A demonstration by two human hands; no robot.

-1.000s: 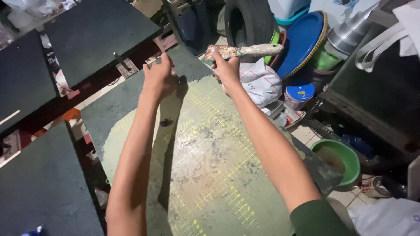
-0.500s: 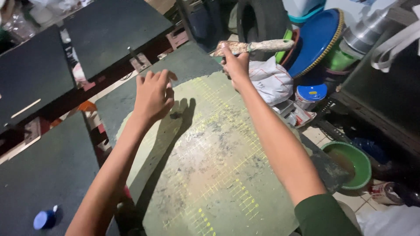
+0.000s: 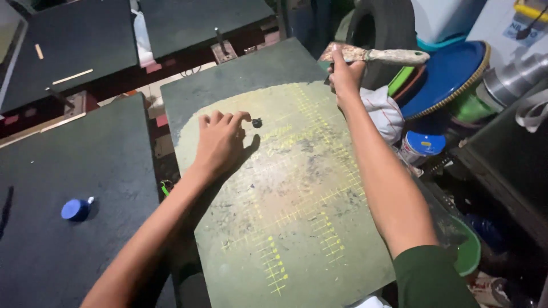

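Observation:
A dusty green board (image 3: pixel 297 222) with yellow printed marks lies in front of me. My left hand (image 3: pixel 220 140) rests flat on its upper left part, fingers spread, holding nothing. A small dark speck (image 3: pixel 257 122) lies on the board just off the fingertips. My right hand (image 3: pixel 345 74) is raised over the board's far right corner and grips a worn paint-stained brush (image 3: pixel 374 55), its handle pointing right.
Dark boards stand to the left (image 3: pixel 68 188) and at the back (image 3: pixel 200 20). A small blue cap (image 3: pixel 76 209) lies on the left board. To the right are a tyre (image 3: pixel 382 23), a blue round tray (image 3: pixel 445 74), a blue-lidded can (image 3: pixel 419 145), white cloth (image 3: pixel 382 114) and a green bowl (image 3: pixel 471 251).
My left hand has slid down the board from its far edge towards me. My right hand still holds the brush by the far right corner. My view has tilted down and left.

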